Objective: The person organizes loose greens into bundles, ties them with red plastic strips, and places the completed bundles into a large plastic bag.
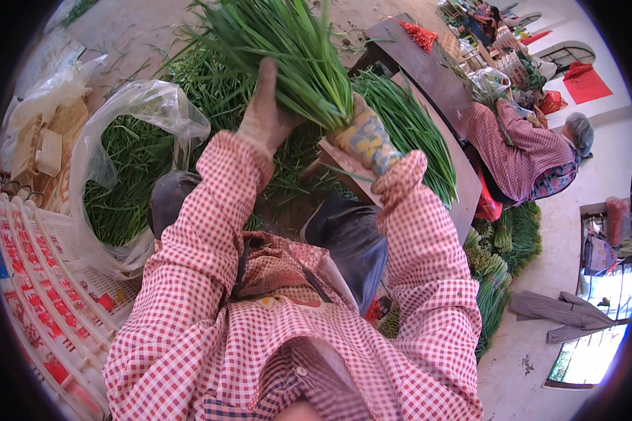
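I hold a thick bunch of long green chives (pixel 288 49) up in front of me with both hands. My left hand (pixel 265 112), in a worn pale glove, presses against the left side of the bunch near its base. My right hand (pixel 365 137), in a patterned blue and yellow glove, is closed around the cut ends of the bunch. Both arms wear red and white checked sleeves. More loose chives (pixel 407 126) lie on a brown board (pixel 463 182) just beyond my hands.
A clear plastic bag (pixel 119 140) full of greens stands at the left beside a white slatted crate (pixel 42 281). Bundled chives (pixel 498 274) lie on the floor at the right. Another person in checked clothing (pixel 527 151) sits at the right.
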`<state>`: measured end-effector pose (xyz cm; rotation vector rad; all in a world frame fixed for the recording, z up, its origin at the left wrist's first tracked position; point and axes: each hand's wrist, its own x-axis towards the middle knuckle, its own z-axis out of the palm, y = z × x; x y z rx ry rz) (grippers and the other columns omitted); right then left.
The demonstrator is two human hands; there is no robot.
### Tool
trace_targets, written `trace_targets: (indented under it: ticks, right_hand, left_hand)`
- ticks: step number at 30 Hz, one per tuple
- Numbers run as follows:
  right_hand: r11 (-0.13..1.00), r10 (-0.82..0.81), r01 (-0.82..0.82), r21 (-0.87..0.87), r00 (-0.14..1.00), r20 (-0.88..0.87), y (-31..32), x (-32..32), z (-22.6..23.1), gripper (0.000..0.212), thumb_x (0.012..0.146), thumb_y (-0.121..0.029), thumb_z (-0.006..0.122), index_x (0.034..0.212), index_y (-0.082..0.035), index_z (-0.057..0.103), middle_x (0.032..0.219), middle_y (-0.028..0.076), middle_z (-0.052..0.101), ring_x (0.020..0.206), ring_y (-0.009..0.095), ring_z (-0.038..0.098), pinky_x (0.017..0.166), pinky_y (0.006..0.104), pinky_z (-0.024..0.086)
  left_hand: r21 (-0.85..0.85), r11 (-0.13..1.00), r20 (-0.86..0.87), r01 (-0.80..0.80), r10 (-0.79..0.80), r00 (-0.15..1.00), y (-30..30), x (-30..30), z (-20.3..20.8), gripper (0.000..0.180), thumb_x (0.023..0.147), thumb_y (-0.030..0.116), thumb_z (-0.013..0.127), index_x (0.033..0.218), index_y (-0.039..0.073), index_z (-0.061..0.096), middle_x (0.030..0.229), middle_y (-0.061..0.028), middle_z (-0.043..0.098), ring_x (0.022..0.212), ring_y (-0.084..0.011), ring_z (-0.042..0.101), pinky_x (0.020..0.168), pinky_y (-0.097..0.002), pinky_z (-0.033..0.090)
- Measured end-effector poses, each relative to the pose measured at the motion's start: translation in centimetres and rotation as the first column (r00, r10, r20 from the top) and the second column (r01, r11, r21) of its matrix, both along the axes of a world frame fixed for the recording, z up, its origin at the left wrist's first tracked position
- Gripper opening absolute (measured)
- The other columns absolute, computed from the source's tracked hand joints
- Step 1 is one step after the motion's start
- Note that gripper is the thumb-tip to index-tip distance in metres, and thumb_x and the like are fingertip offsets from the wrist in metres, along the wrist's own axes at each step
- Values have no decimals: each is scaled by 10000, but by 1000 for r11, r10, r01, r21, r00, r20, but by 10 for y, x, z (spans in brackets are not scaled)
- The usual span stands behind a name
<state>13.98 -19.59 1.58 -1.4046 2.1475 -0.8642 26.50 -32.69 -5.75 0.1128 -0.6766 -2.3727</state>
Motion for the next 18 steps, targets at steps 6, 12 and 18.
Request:
trace_targets:
  ticks: [6, 12, 18]
  right_hand:
    - [935, -58, 158, 318, 951, -303, -19, -21, -25, 702, 715, -242, 748, 1284, 33, 443, 1060, 257, 649, 1024, 398, 632, 889, 406, 495]
    - [911, 203, -29, 411, 900, -386, 17, -23, -119, 561, 764, -262, 706, 1214, -10, 484, 1047, 226, 655, 984, 398, 630, 848, 425, 510]
    - [831, 198, 24, 556, 921, -337, 18, 58, -50, 441, 765, -132, 652, 1160, -32, 483, 960, 234, 663, 918, 434, 639, 791, 521, 510]
  left_hand:
    - [181, 955, 454, 237, -295, 841, 109, 26, -45, 945, 809, 637, 674, 1463, 59, 310, 1496, -189, 325, 1284, -338, 444, 999, -523, 418]
    - [365, 930, 431, 43, -209, 878, 104, -18, -42, 627, 788, 492, 759, 1214, 60, 598, 1162, -101, 636, 1051, -243, 595, 913, -464, 489]
    - [765, 644, 68, 12, -99, 993, 88, 18, -46, 296, 775, 260, 729, 996, 75, 661, 1028, -134, 680, 902, -284, 646, 874, -440, 535]
